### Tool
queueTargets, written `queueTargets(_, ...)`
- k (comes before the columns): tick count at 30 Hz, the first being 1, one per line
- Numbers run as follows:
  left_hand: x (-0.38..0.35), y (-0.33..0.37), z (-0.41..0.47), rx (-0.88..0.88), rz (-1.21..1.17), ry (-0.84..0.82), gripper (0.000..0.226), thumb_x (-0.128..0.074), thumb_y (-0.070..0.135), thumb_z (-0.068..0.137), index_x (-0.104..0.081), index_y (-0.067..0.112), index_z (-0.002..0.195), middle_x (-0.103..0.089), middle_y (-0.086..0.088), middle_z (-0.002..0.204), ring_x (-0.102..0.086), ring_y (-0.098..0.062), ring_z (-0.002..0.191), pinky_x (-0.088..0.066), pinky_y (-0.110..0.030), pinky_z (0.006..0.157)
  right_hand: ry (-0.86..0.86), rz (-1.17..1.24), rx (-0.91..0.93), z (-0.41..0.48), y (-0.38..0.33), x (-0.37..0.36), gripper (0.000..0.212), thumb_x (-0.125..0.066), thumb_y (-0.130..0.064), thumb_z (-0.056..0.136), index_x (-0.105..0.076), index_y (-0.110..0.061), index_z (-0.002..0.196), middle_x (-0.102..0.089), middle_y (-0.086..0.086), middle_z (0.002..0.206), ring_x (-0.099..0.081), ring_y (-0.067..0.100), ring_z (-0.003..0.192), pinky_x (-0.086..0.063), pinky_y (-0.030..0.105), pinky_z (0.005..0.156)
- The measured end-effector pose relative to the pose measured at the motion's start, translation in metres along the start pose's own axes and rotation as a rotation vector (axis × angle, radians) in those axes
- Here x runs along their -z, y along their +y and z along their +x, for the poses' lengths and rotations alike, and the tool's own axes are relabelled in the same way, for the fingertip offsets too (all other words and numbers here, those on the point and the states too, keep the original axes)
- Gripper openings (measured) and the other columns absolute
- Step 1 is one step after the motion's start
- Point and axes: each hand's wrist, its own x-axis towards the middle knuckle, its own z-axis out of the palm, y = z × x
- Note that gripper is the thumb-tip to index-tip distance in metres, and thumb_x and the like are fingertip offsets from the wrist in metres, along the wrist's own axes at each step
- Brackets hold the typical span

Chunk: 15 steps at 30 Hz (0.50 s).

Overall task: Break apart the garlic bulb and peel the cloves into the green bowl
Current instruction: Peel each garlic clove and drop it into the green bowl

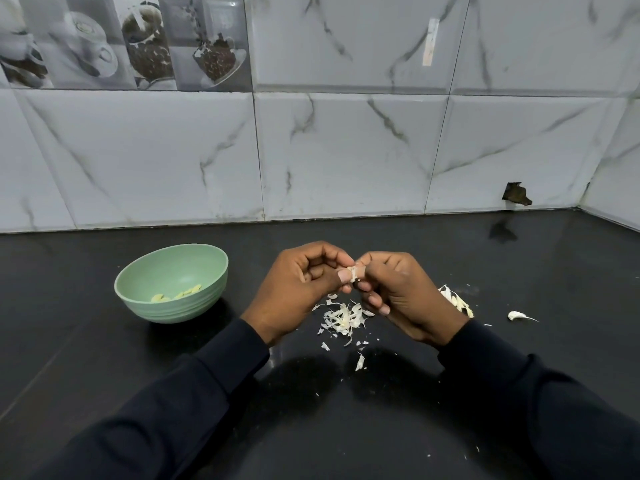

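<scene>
Centre frame, low: loose peel scraps (344, 318) on the dark surface (104, 358). Just above, my left hand (294, 289) and right hand (401, 292), fingers (374, 302) curled, pinch one clove (353, 273) together. Left: green bowl (194, 308), several peeled cloves (183, 293) inside.

Home kitchen, tiled backsplash (346, 150), black countertop (104, 341)

No writing, label, brand, number or sign can be read. The printed wall tiles (124, 39) carry only pictures of cups and coffee beans, and the pale strip (430, 42) stuck on a marbled tile is too small to show any lettering.
</scene>
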Motion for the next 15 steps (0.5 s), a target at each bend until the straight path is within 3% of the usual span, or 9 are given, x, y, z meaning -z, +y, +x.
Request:
queueTargets(7, -0.0013, -0.004, -0.0007, -0.024, -0.049, -0.046, 0.015, -0.067, -0.002, 0.092, -0.069, 0.006, 0.105, -0.073, -0.006, 0.092, -0.07, -0.018, 0.077, -0.057, -0.028, 0.077, 0.017, 0.096, -0.05, 0.0012, 0.0007, 0.0006, 0.015, -0.051, -0.006, 0.085, -0.062, -0.001, 0.076, -0.049, 0.006, 0.063, -0.037, 0.009, 0.043, -0.024, 0.02, 0.038)
queueTargets(12, 0.0009, -0.0089, -0.002, 0.041, -0.135, 0.011, 0.016, -0.064, -0.006, 0.092, -0.07, 0.004, 0.102, -0.073, -0.01, 0.094, -0.071, -0.021, 0.079, -0.058, -0.027, 0.078, 0.058, -0.108, -0.028, 0.0009, -0.0044, 0.0, 0.027, -0.046, -0.001, 0.096, -0.065, -0.005, 0.077, -0.054, 0.006, 0.061, -0.042, 0.015, 0.042, -0.03, 0.019, 0.037)
queueTargets(15, 0.0026, -0.0095, -0.0023, 0.074, -0.212, 0.042, 0.014, -0.067, 0.0, 0.088, -0.069, 0.001, 0.102, -0.073, -0.013, 0.091, -0.071, -0.022, 0.078, -0.059, -0.027, 0.079, 0.035, -0.257, -0.003, -0.0003, -0.0053, 0.0029, 0.034, -0.047, -0.012, 0.105, -0.066, -0.003, 0.079, -0.056, 0.009, 0.06, -0.047, 0.016, 0.042, -0.034, 0.021, 0.038)
